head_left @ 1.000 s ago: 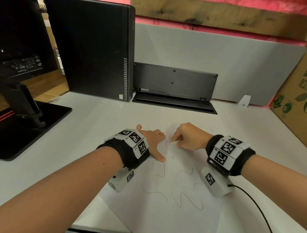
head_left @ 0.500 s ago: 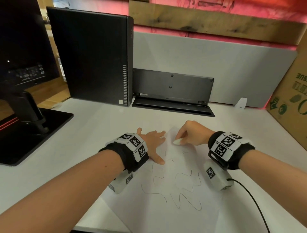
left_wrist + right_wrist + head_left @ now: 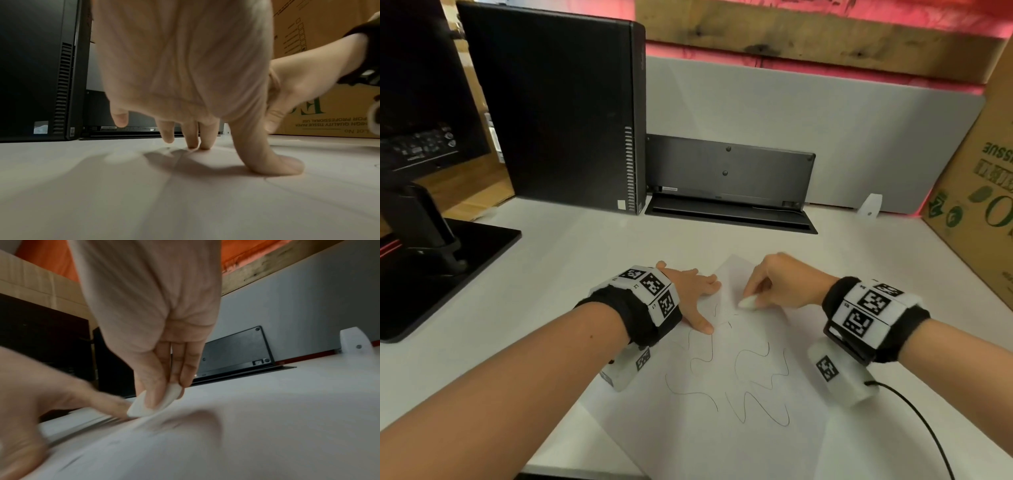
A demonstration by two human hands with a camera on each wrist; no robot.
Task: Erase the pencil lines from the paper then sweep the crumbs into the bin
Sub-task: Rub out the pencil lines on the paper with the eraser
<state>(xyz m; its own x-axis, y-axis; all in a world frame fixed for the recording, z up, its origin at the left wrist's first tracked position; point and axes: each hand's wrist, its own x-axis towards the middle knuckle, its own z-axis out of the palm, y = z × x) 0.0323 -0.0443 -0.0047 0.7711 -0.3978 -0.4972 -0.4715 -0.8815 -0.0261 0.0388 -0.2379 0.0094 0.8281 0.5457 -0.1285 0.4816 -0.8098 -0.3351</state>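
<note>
A white sheet of paper (image 3: 739, 428) with wavy pencil lines (image 3: 756, 383) lies on the white desk in front of me. My left hand (image 3: 693, 291) lies flat with spread fingers on the sheet's upper left part; its thumb (image 3: 287, 164) presses the paper (image 3: 205, 203). My right hand (image 3: 780, 284) pinches a small white eraser (image 3: 748, 303) between thumb and fingers. The eraser (image 3: 152, 400) touches the paper (image 3: 246, 443) near its far corner, right of my left hand (image 3: 41, 394). No bin is in view.
A black computer tower (image 3: 565, 109) stands at the back left, with a black panel (image 3: 729, 178) leaning on the grey partition beside it. A monitor stand (image 3: 431, 260) sits far left. A cardboard box (image 3: 979, 192) stands at the right. A black cable (image 3: 928, 428) trails from my right wrist.
My right hand has slid the eraser toward me and down the paper, from beside my left fingertips. The left hand has stayed pressed on the sheet.
</note>
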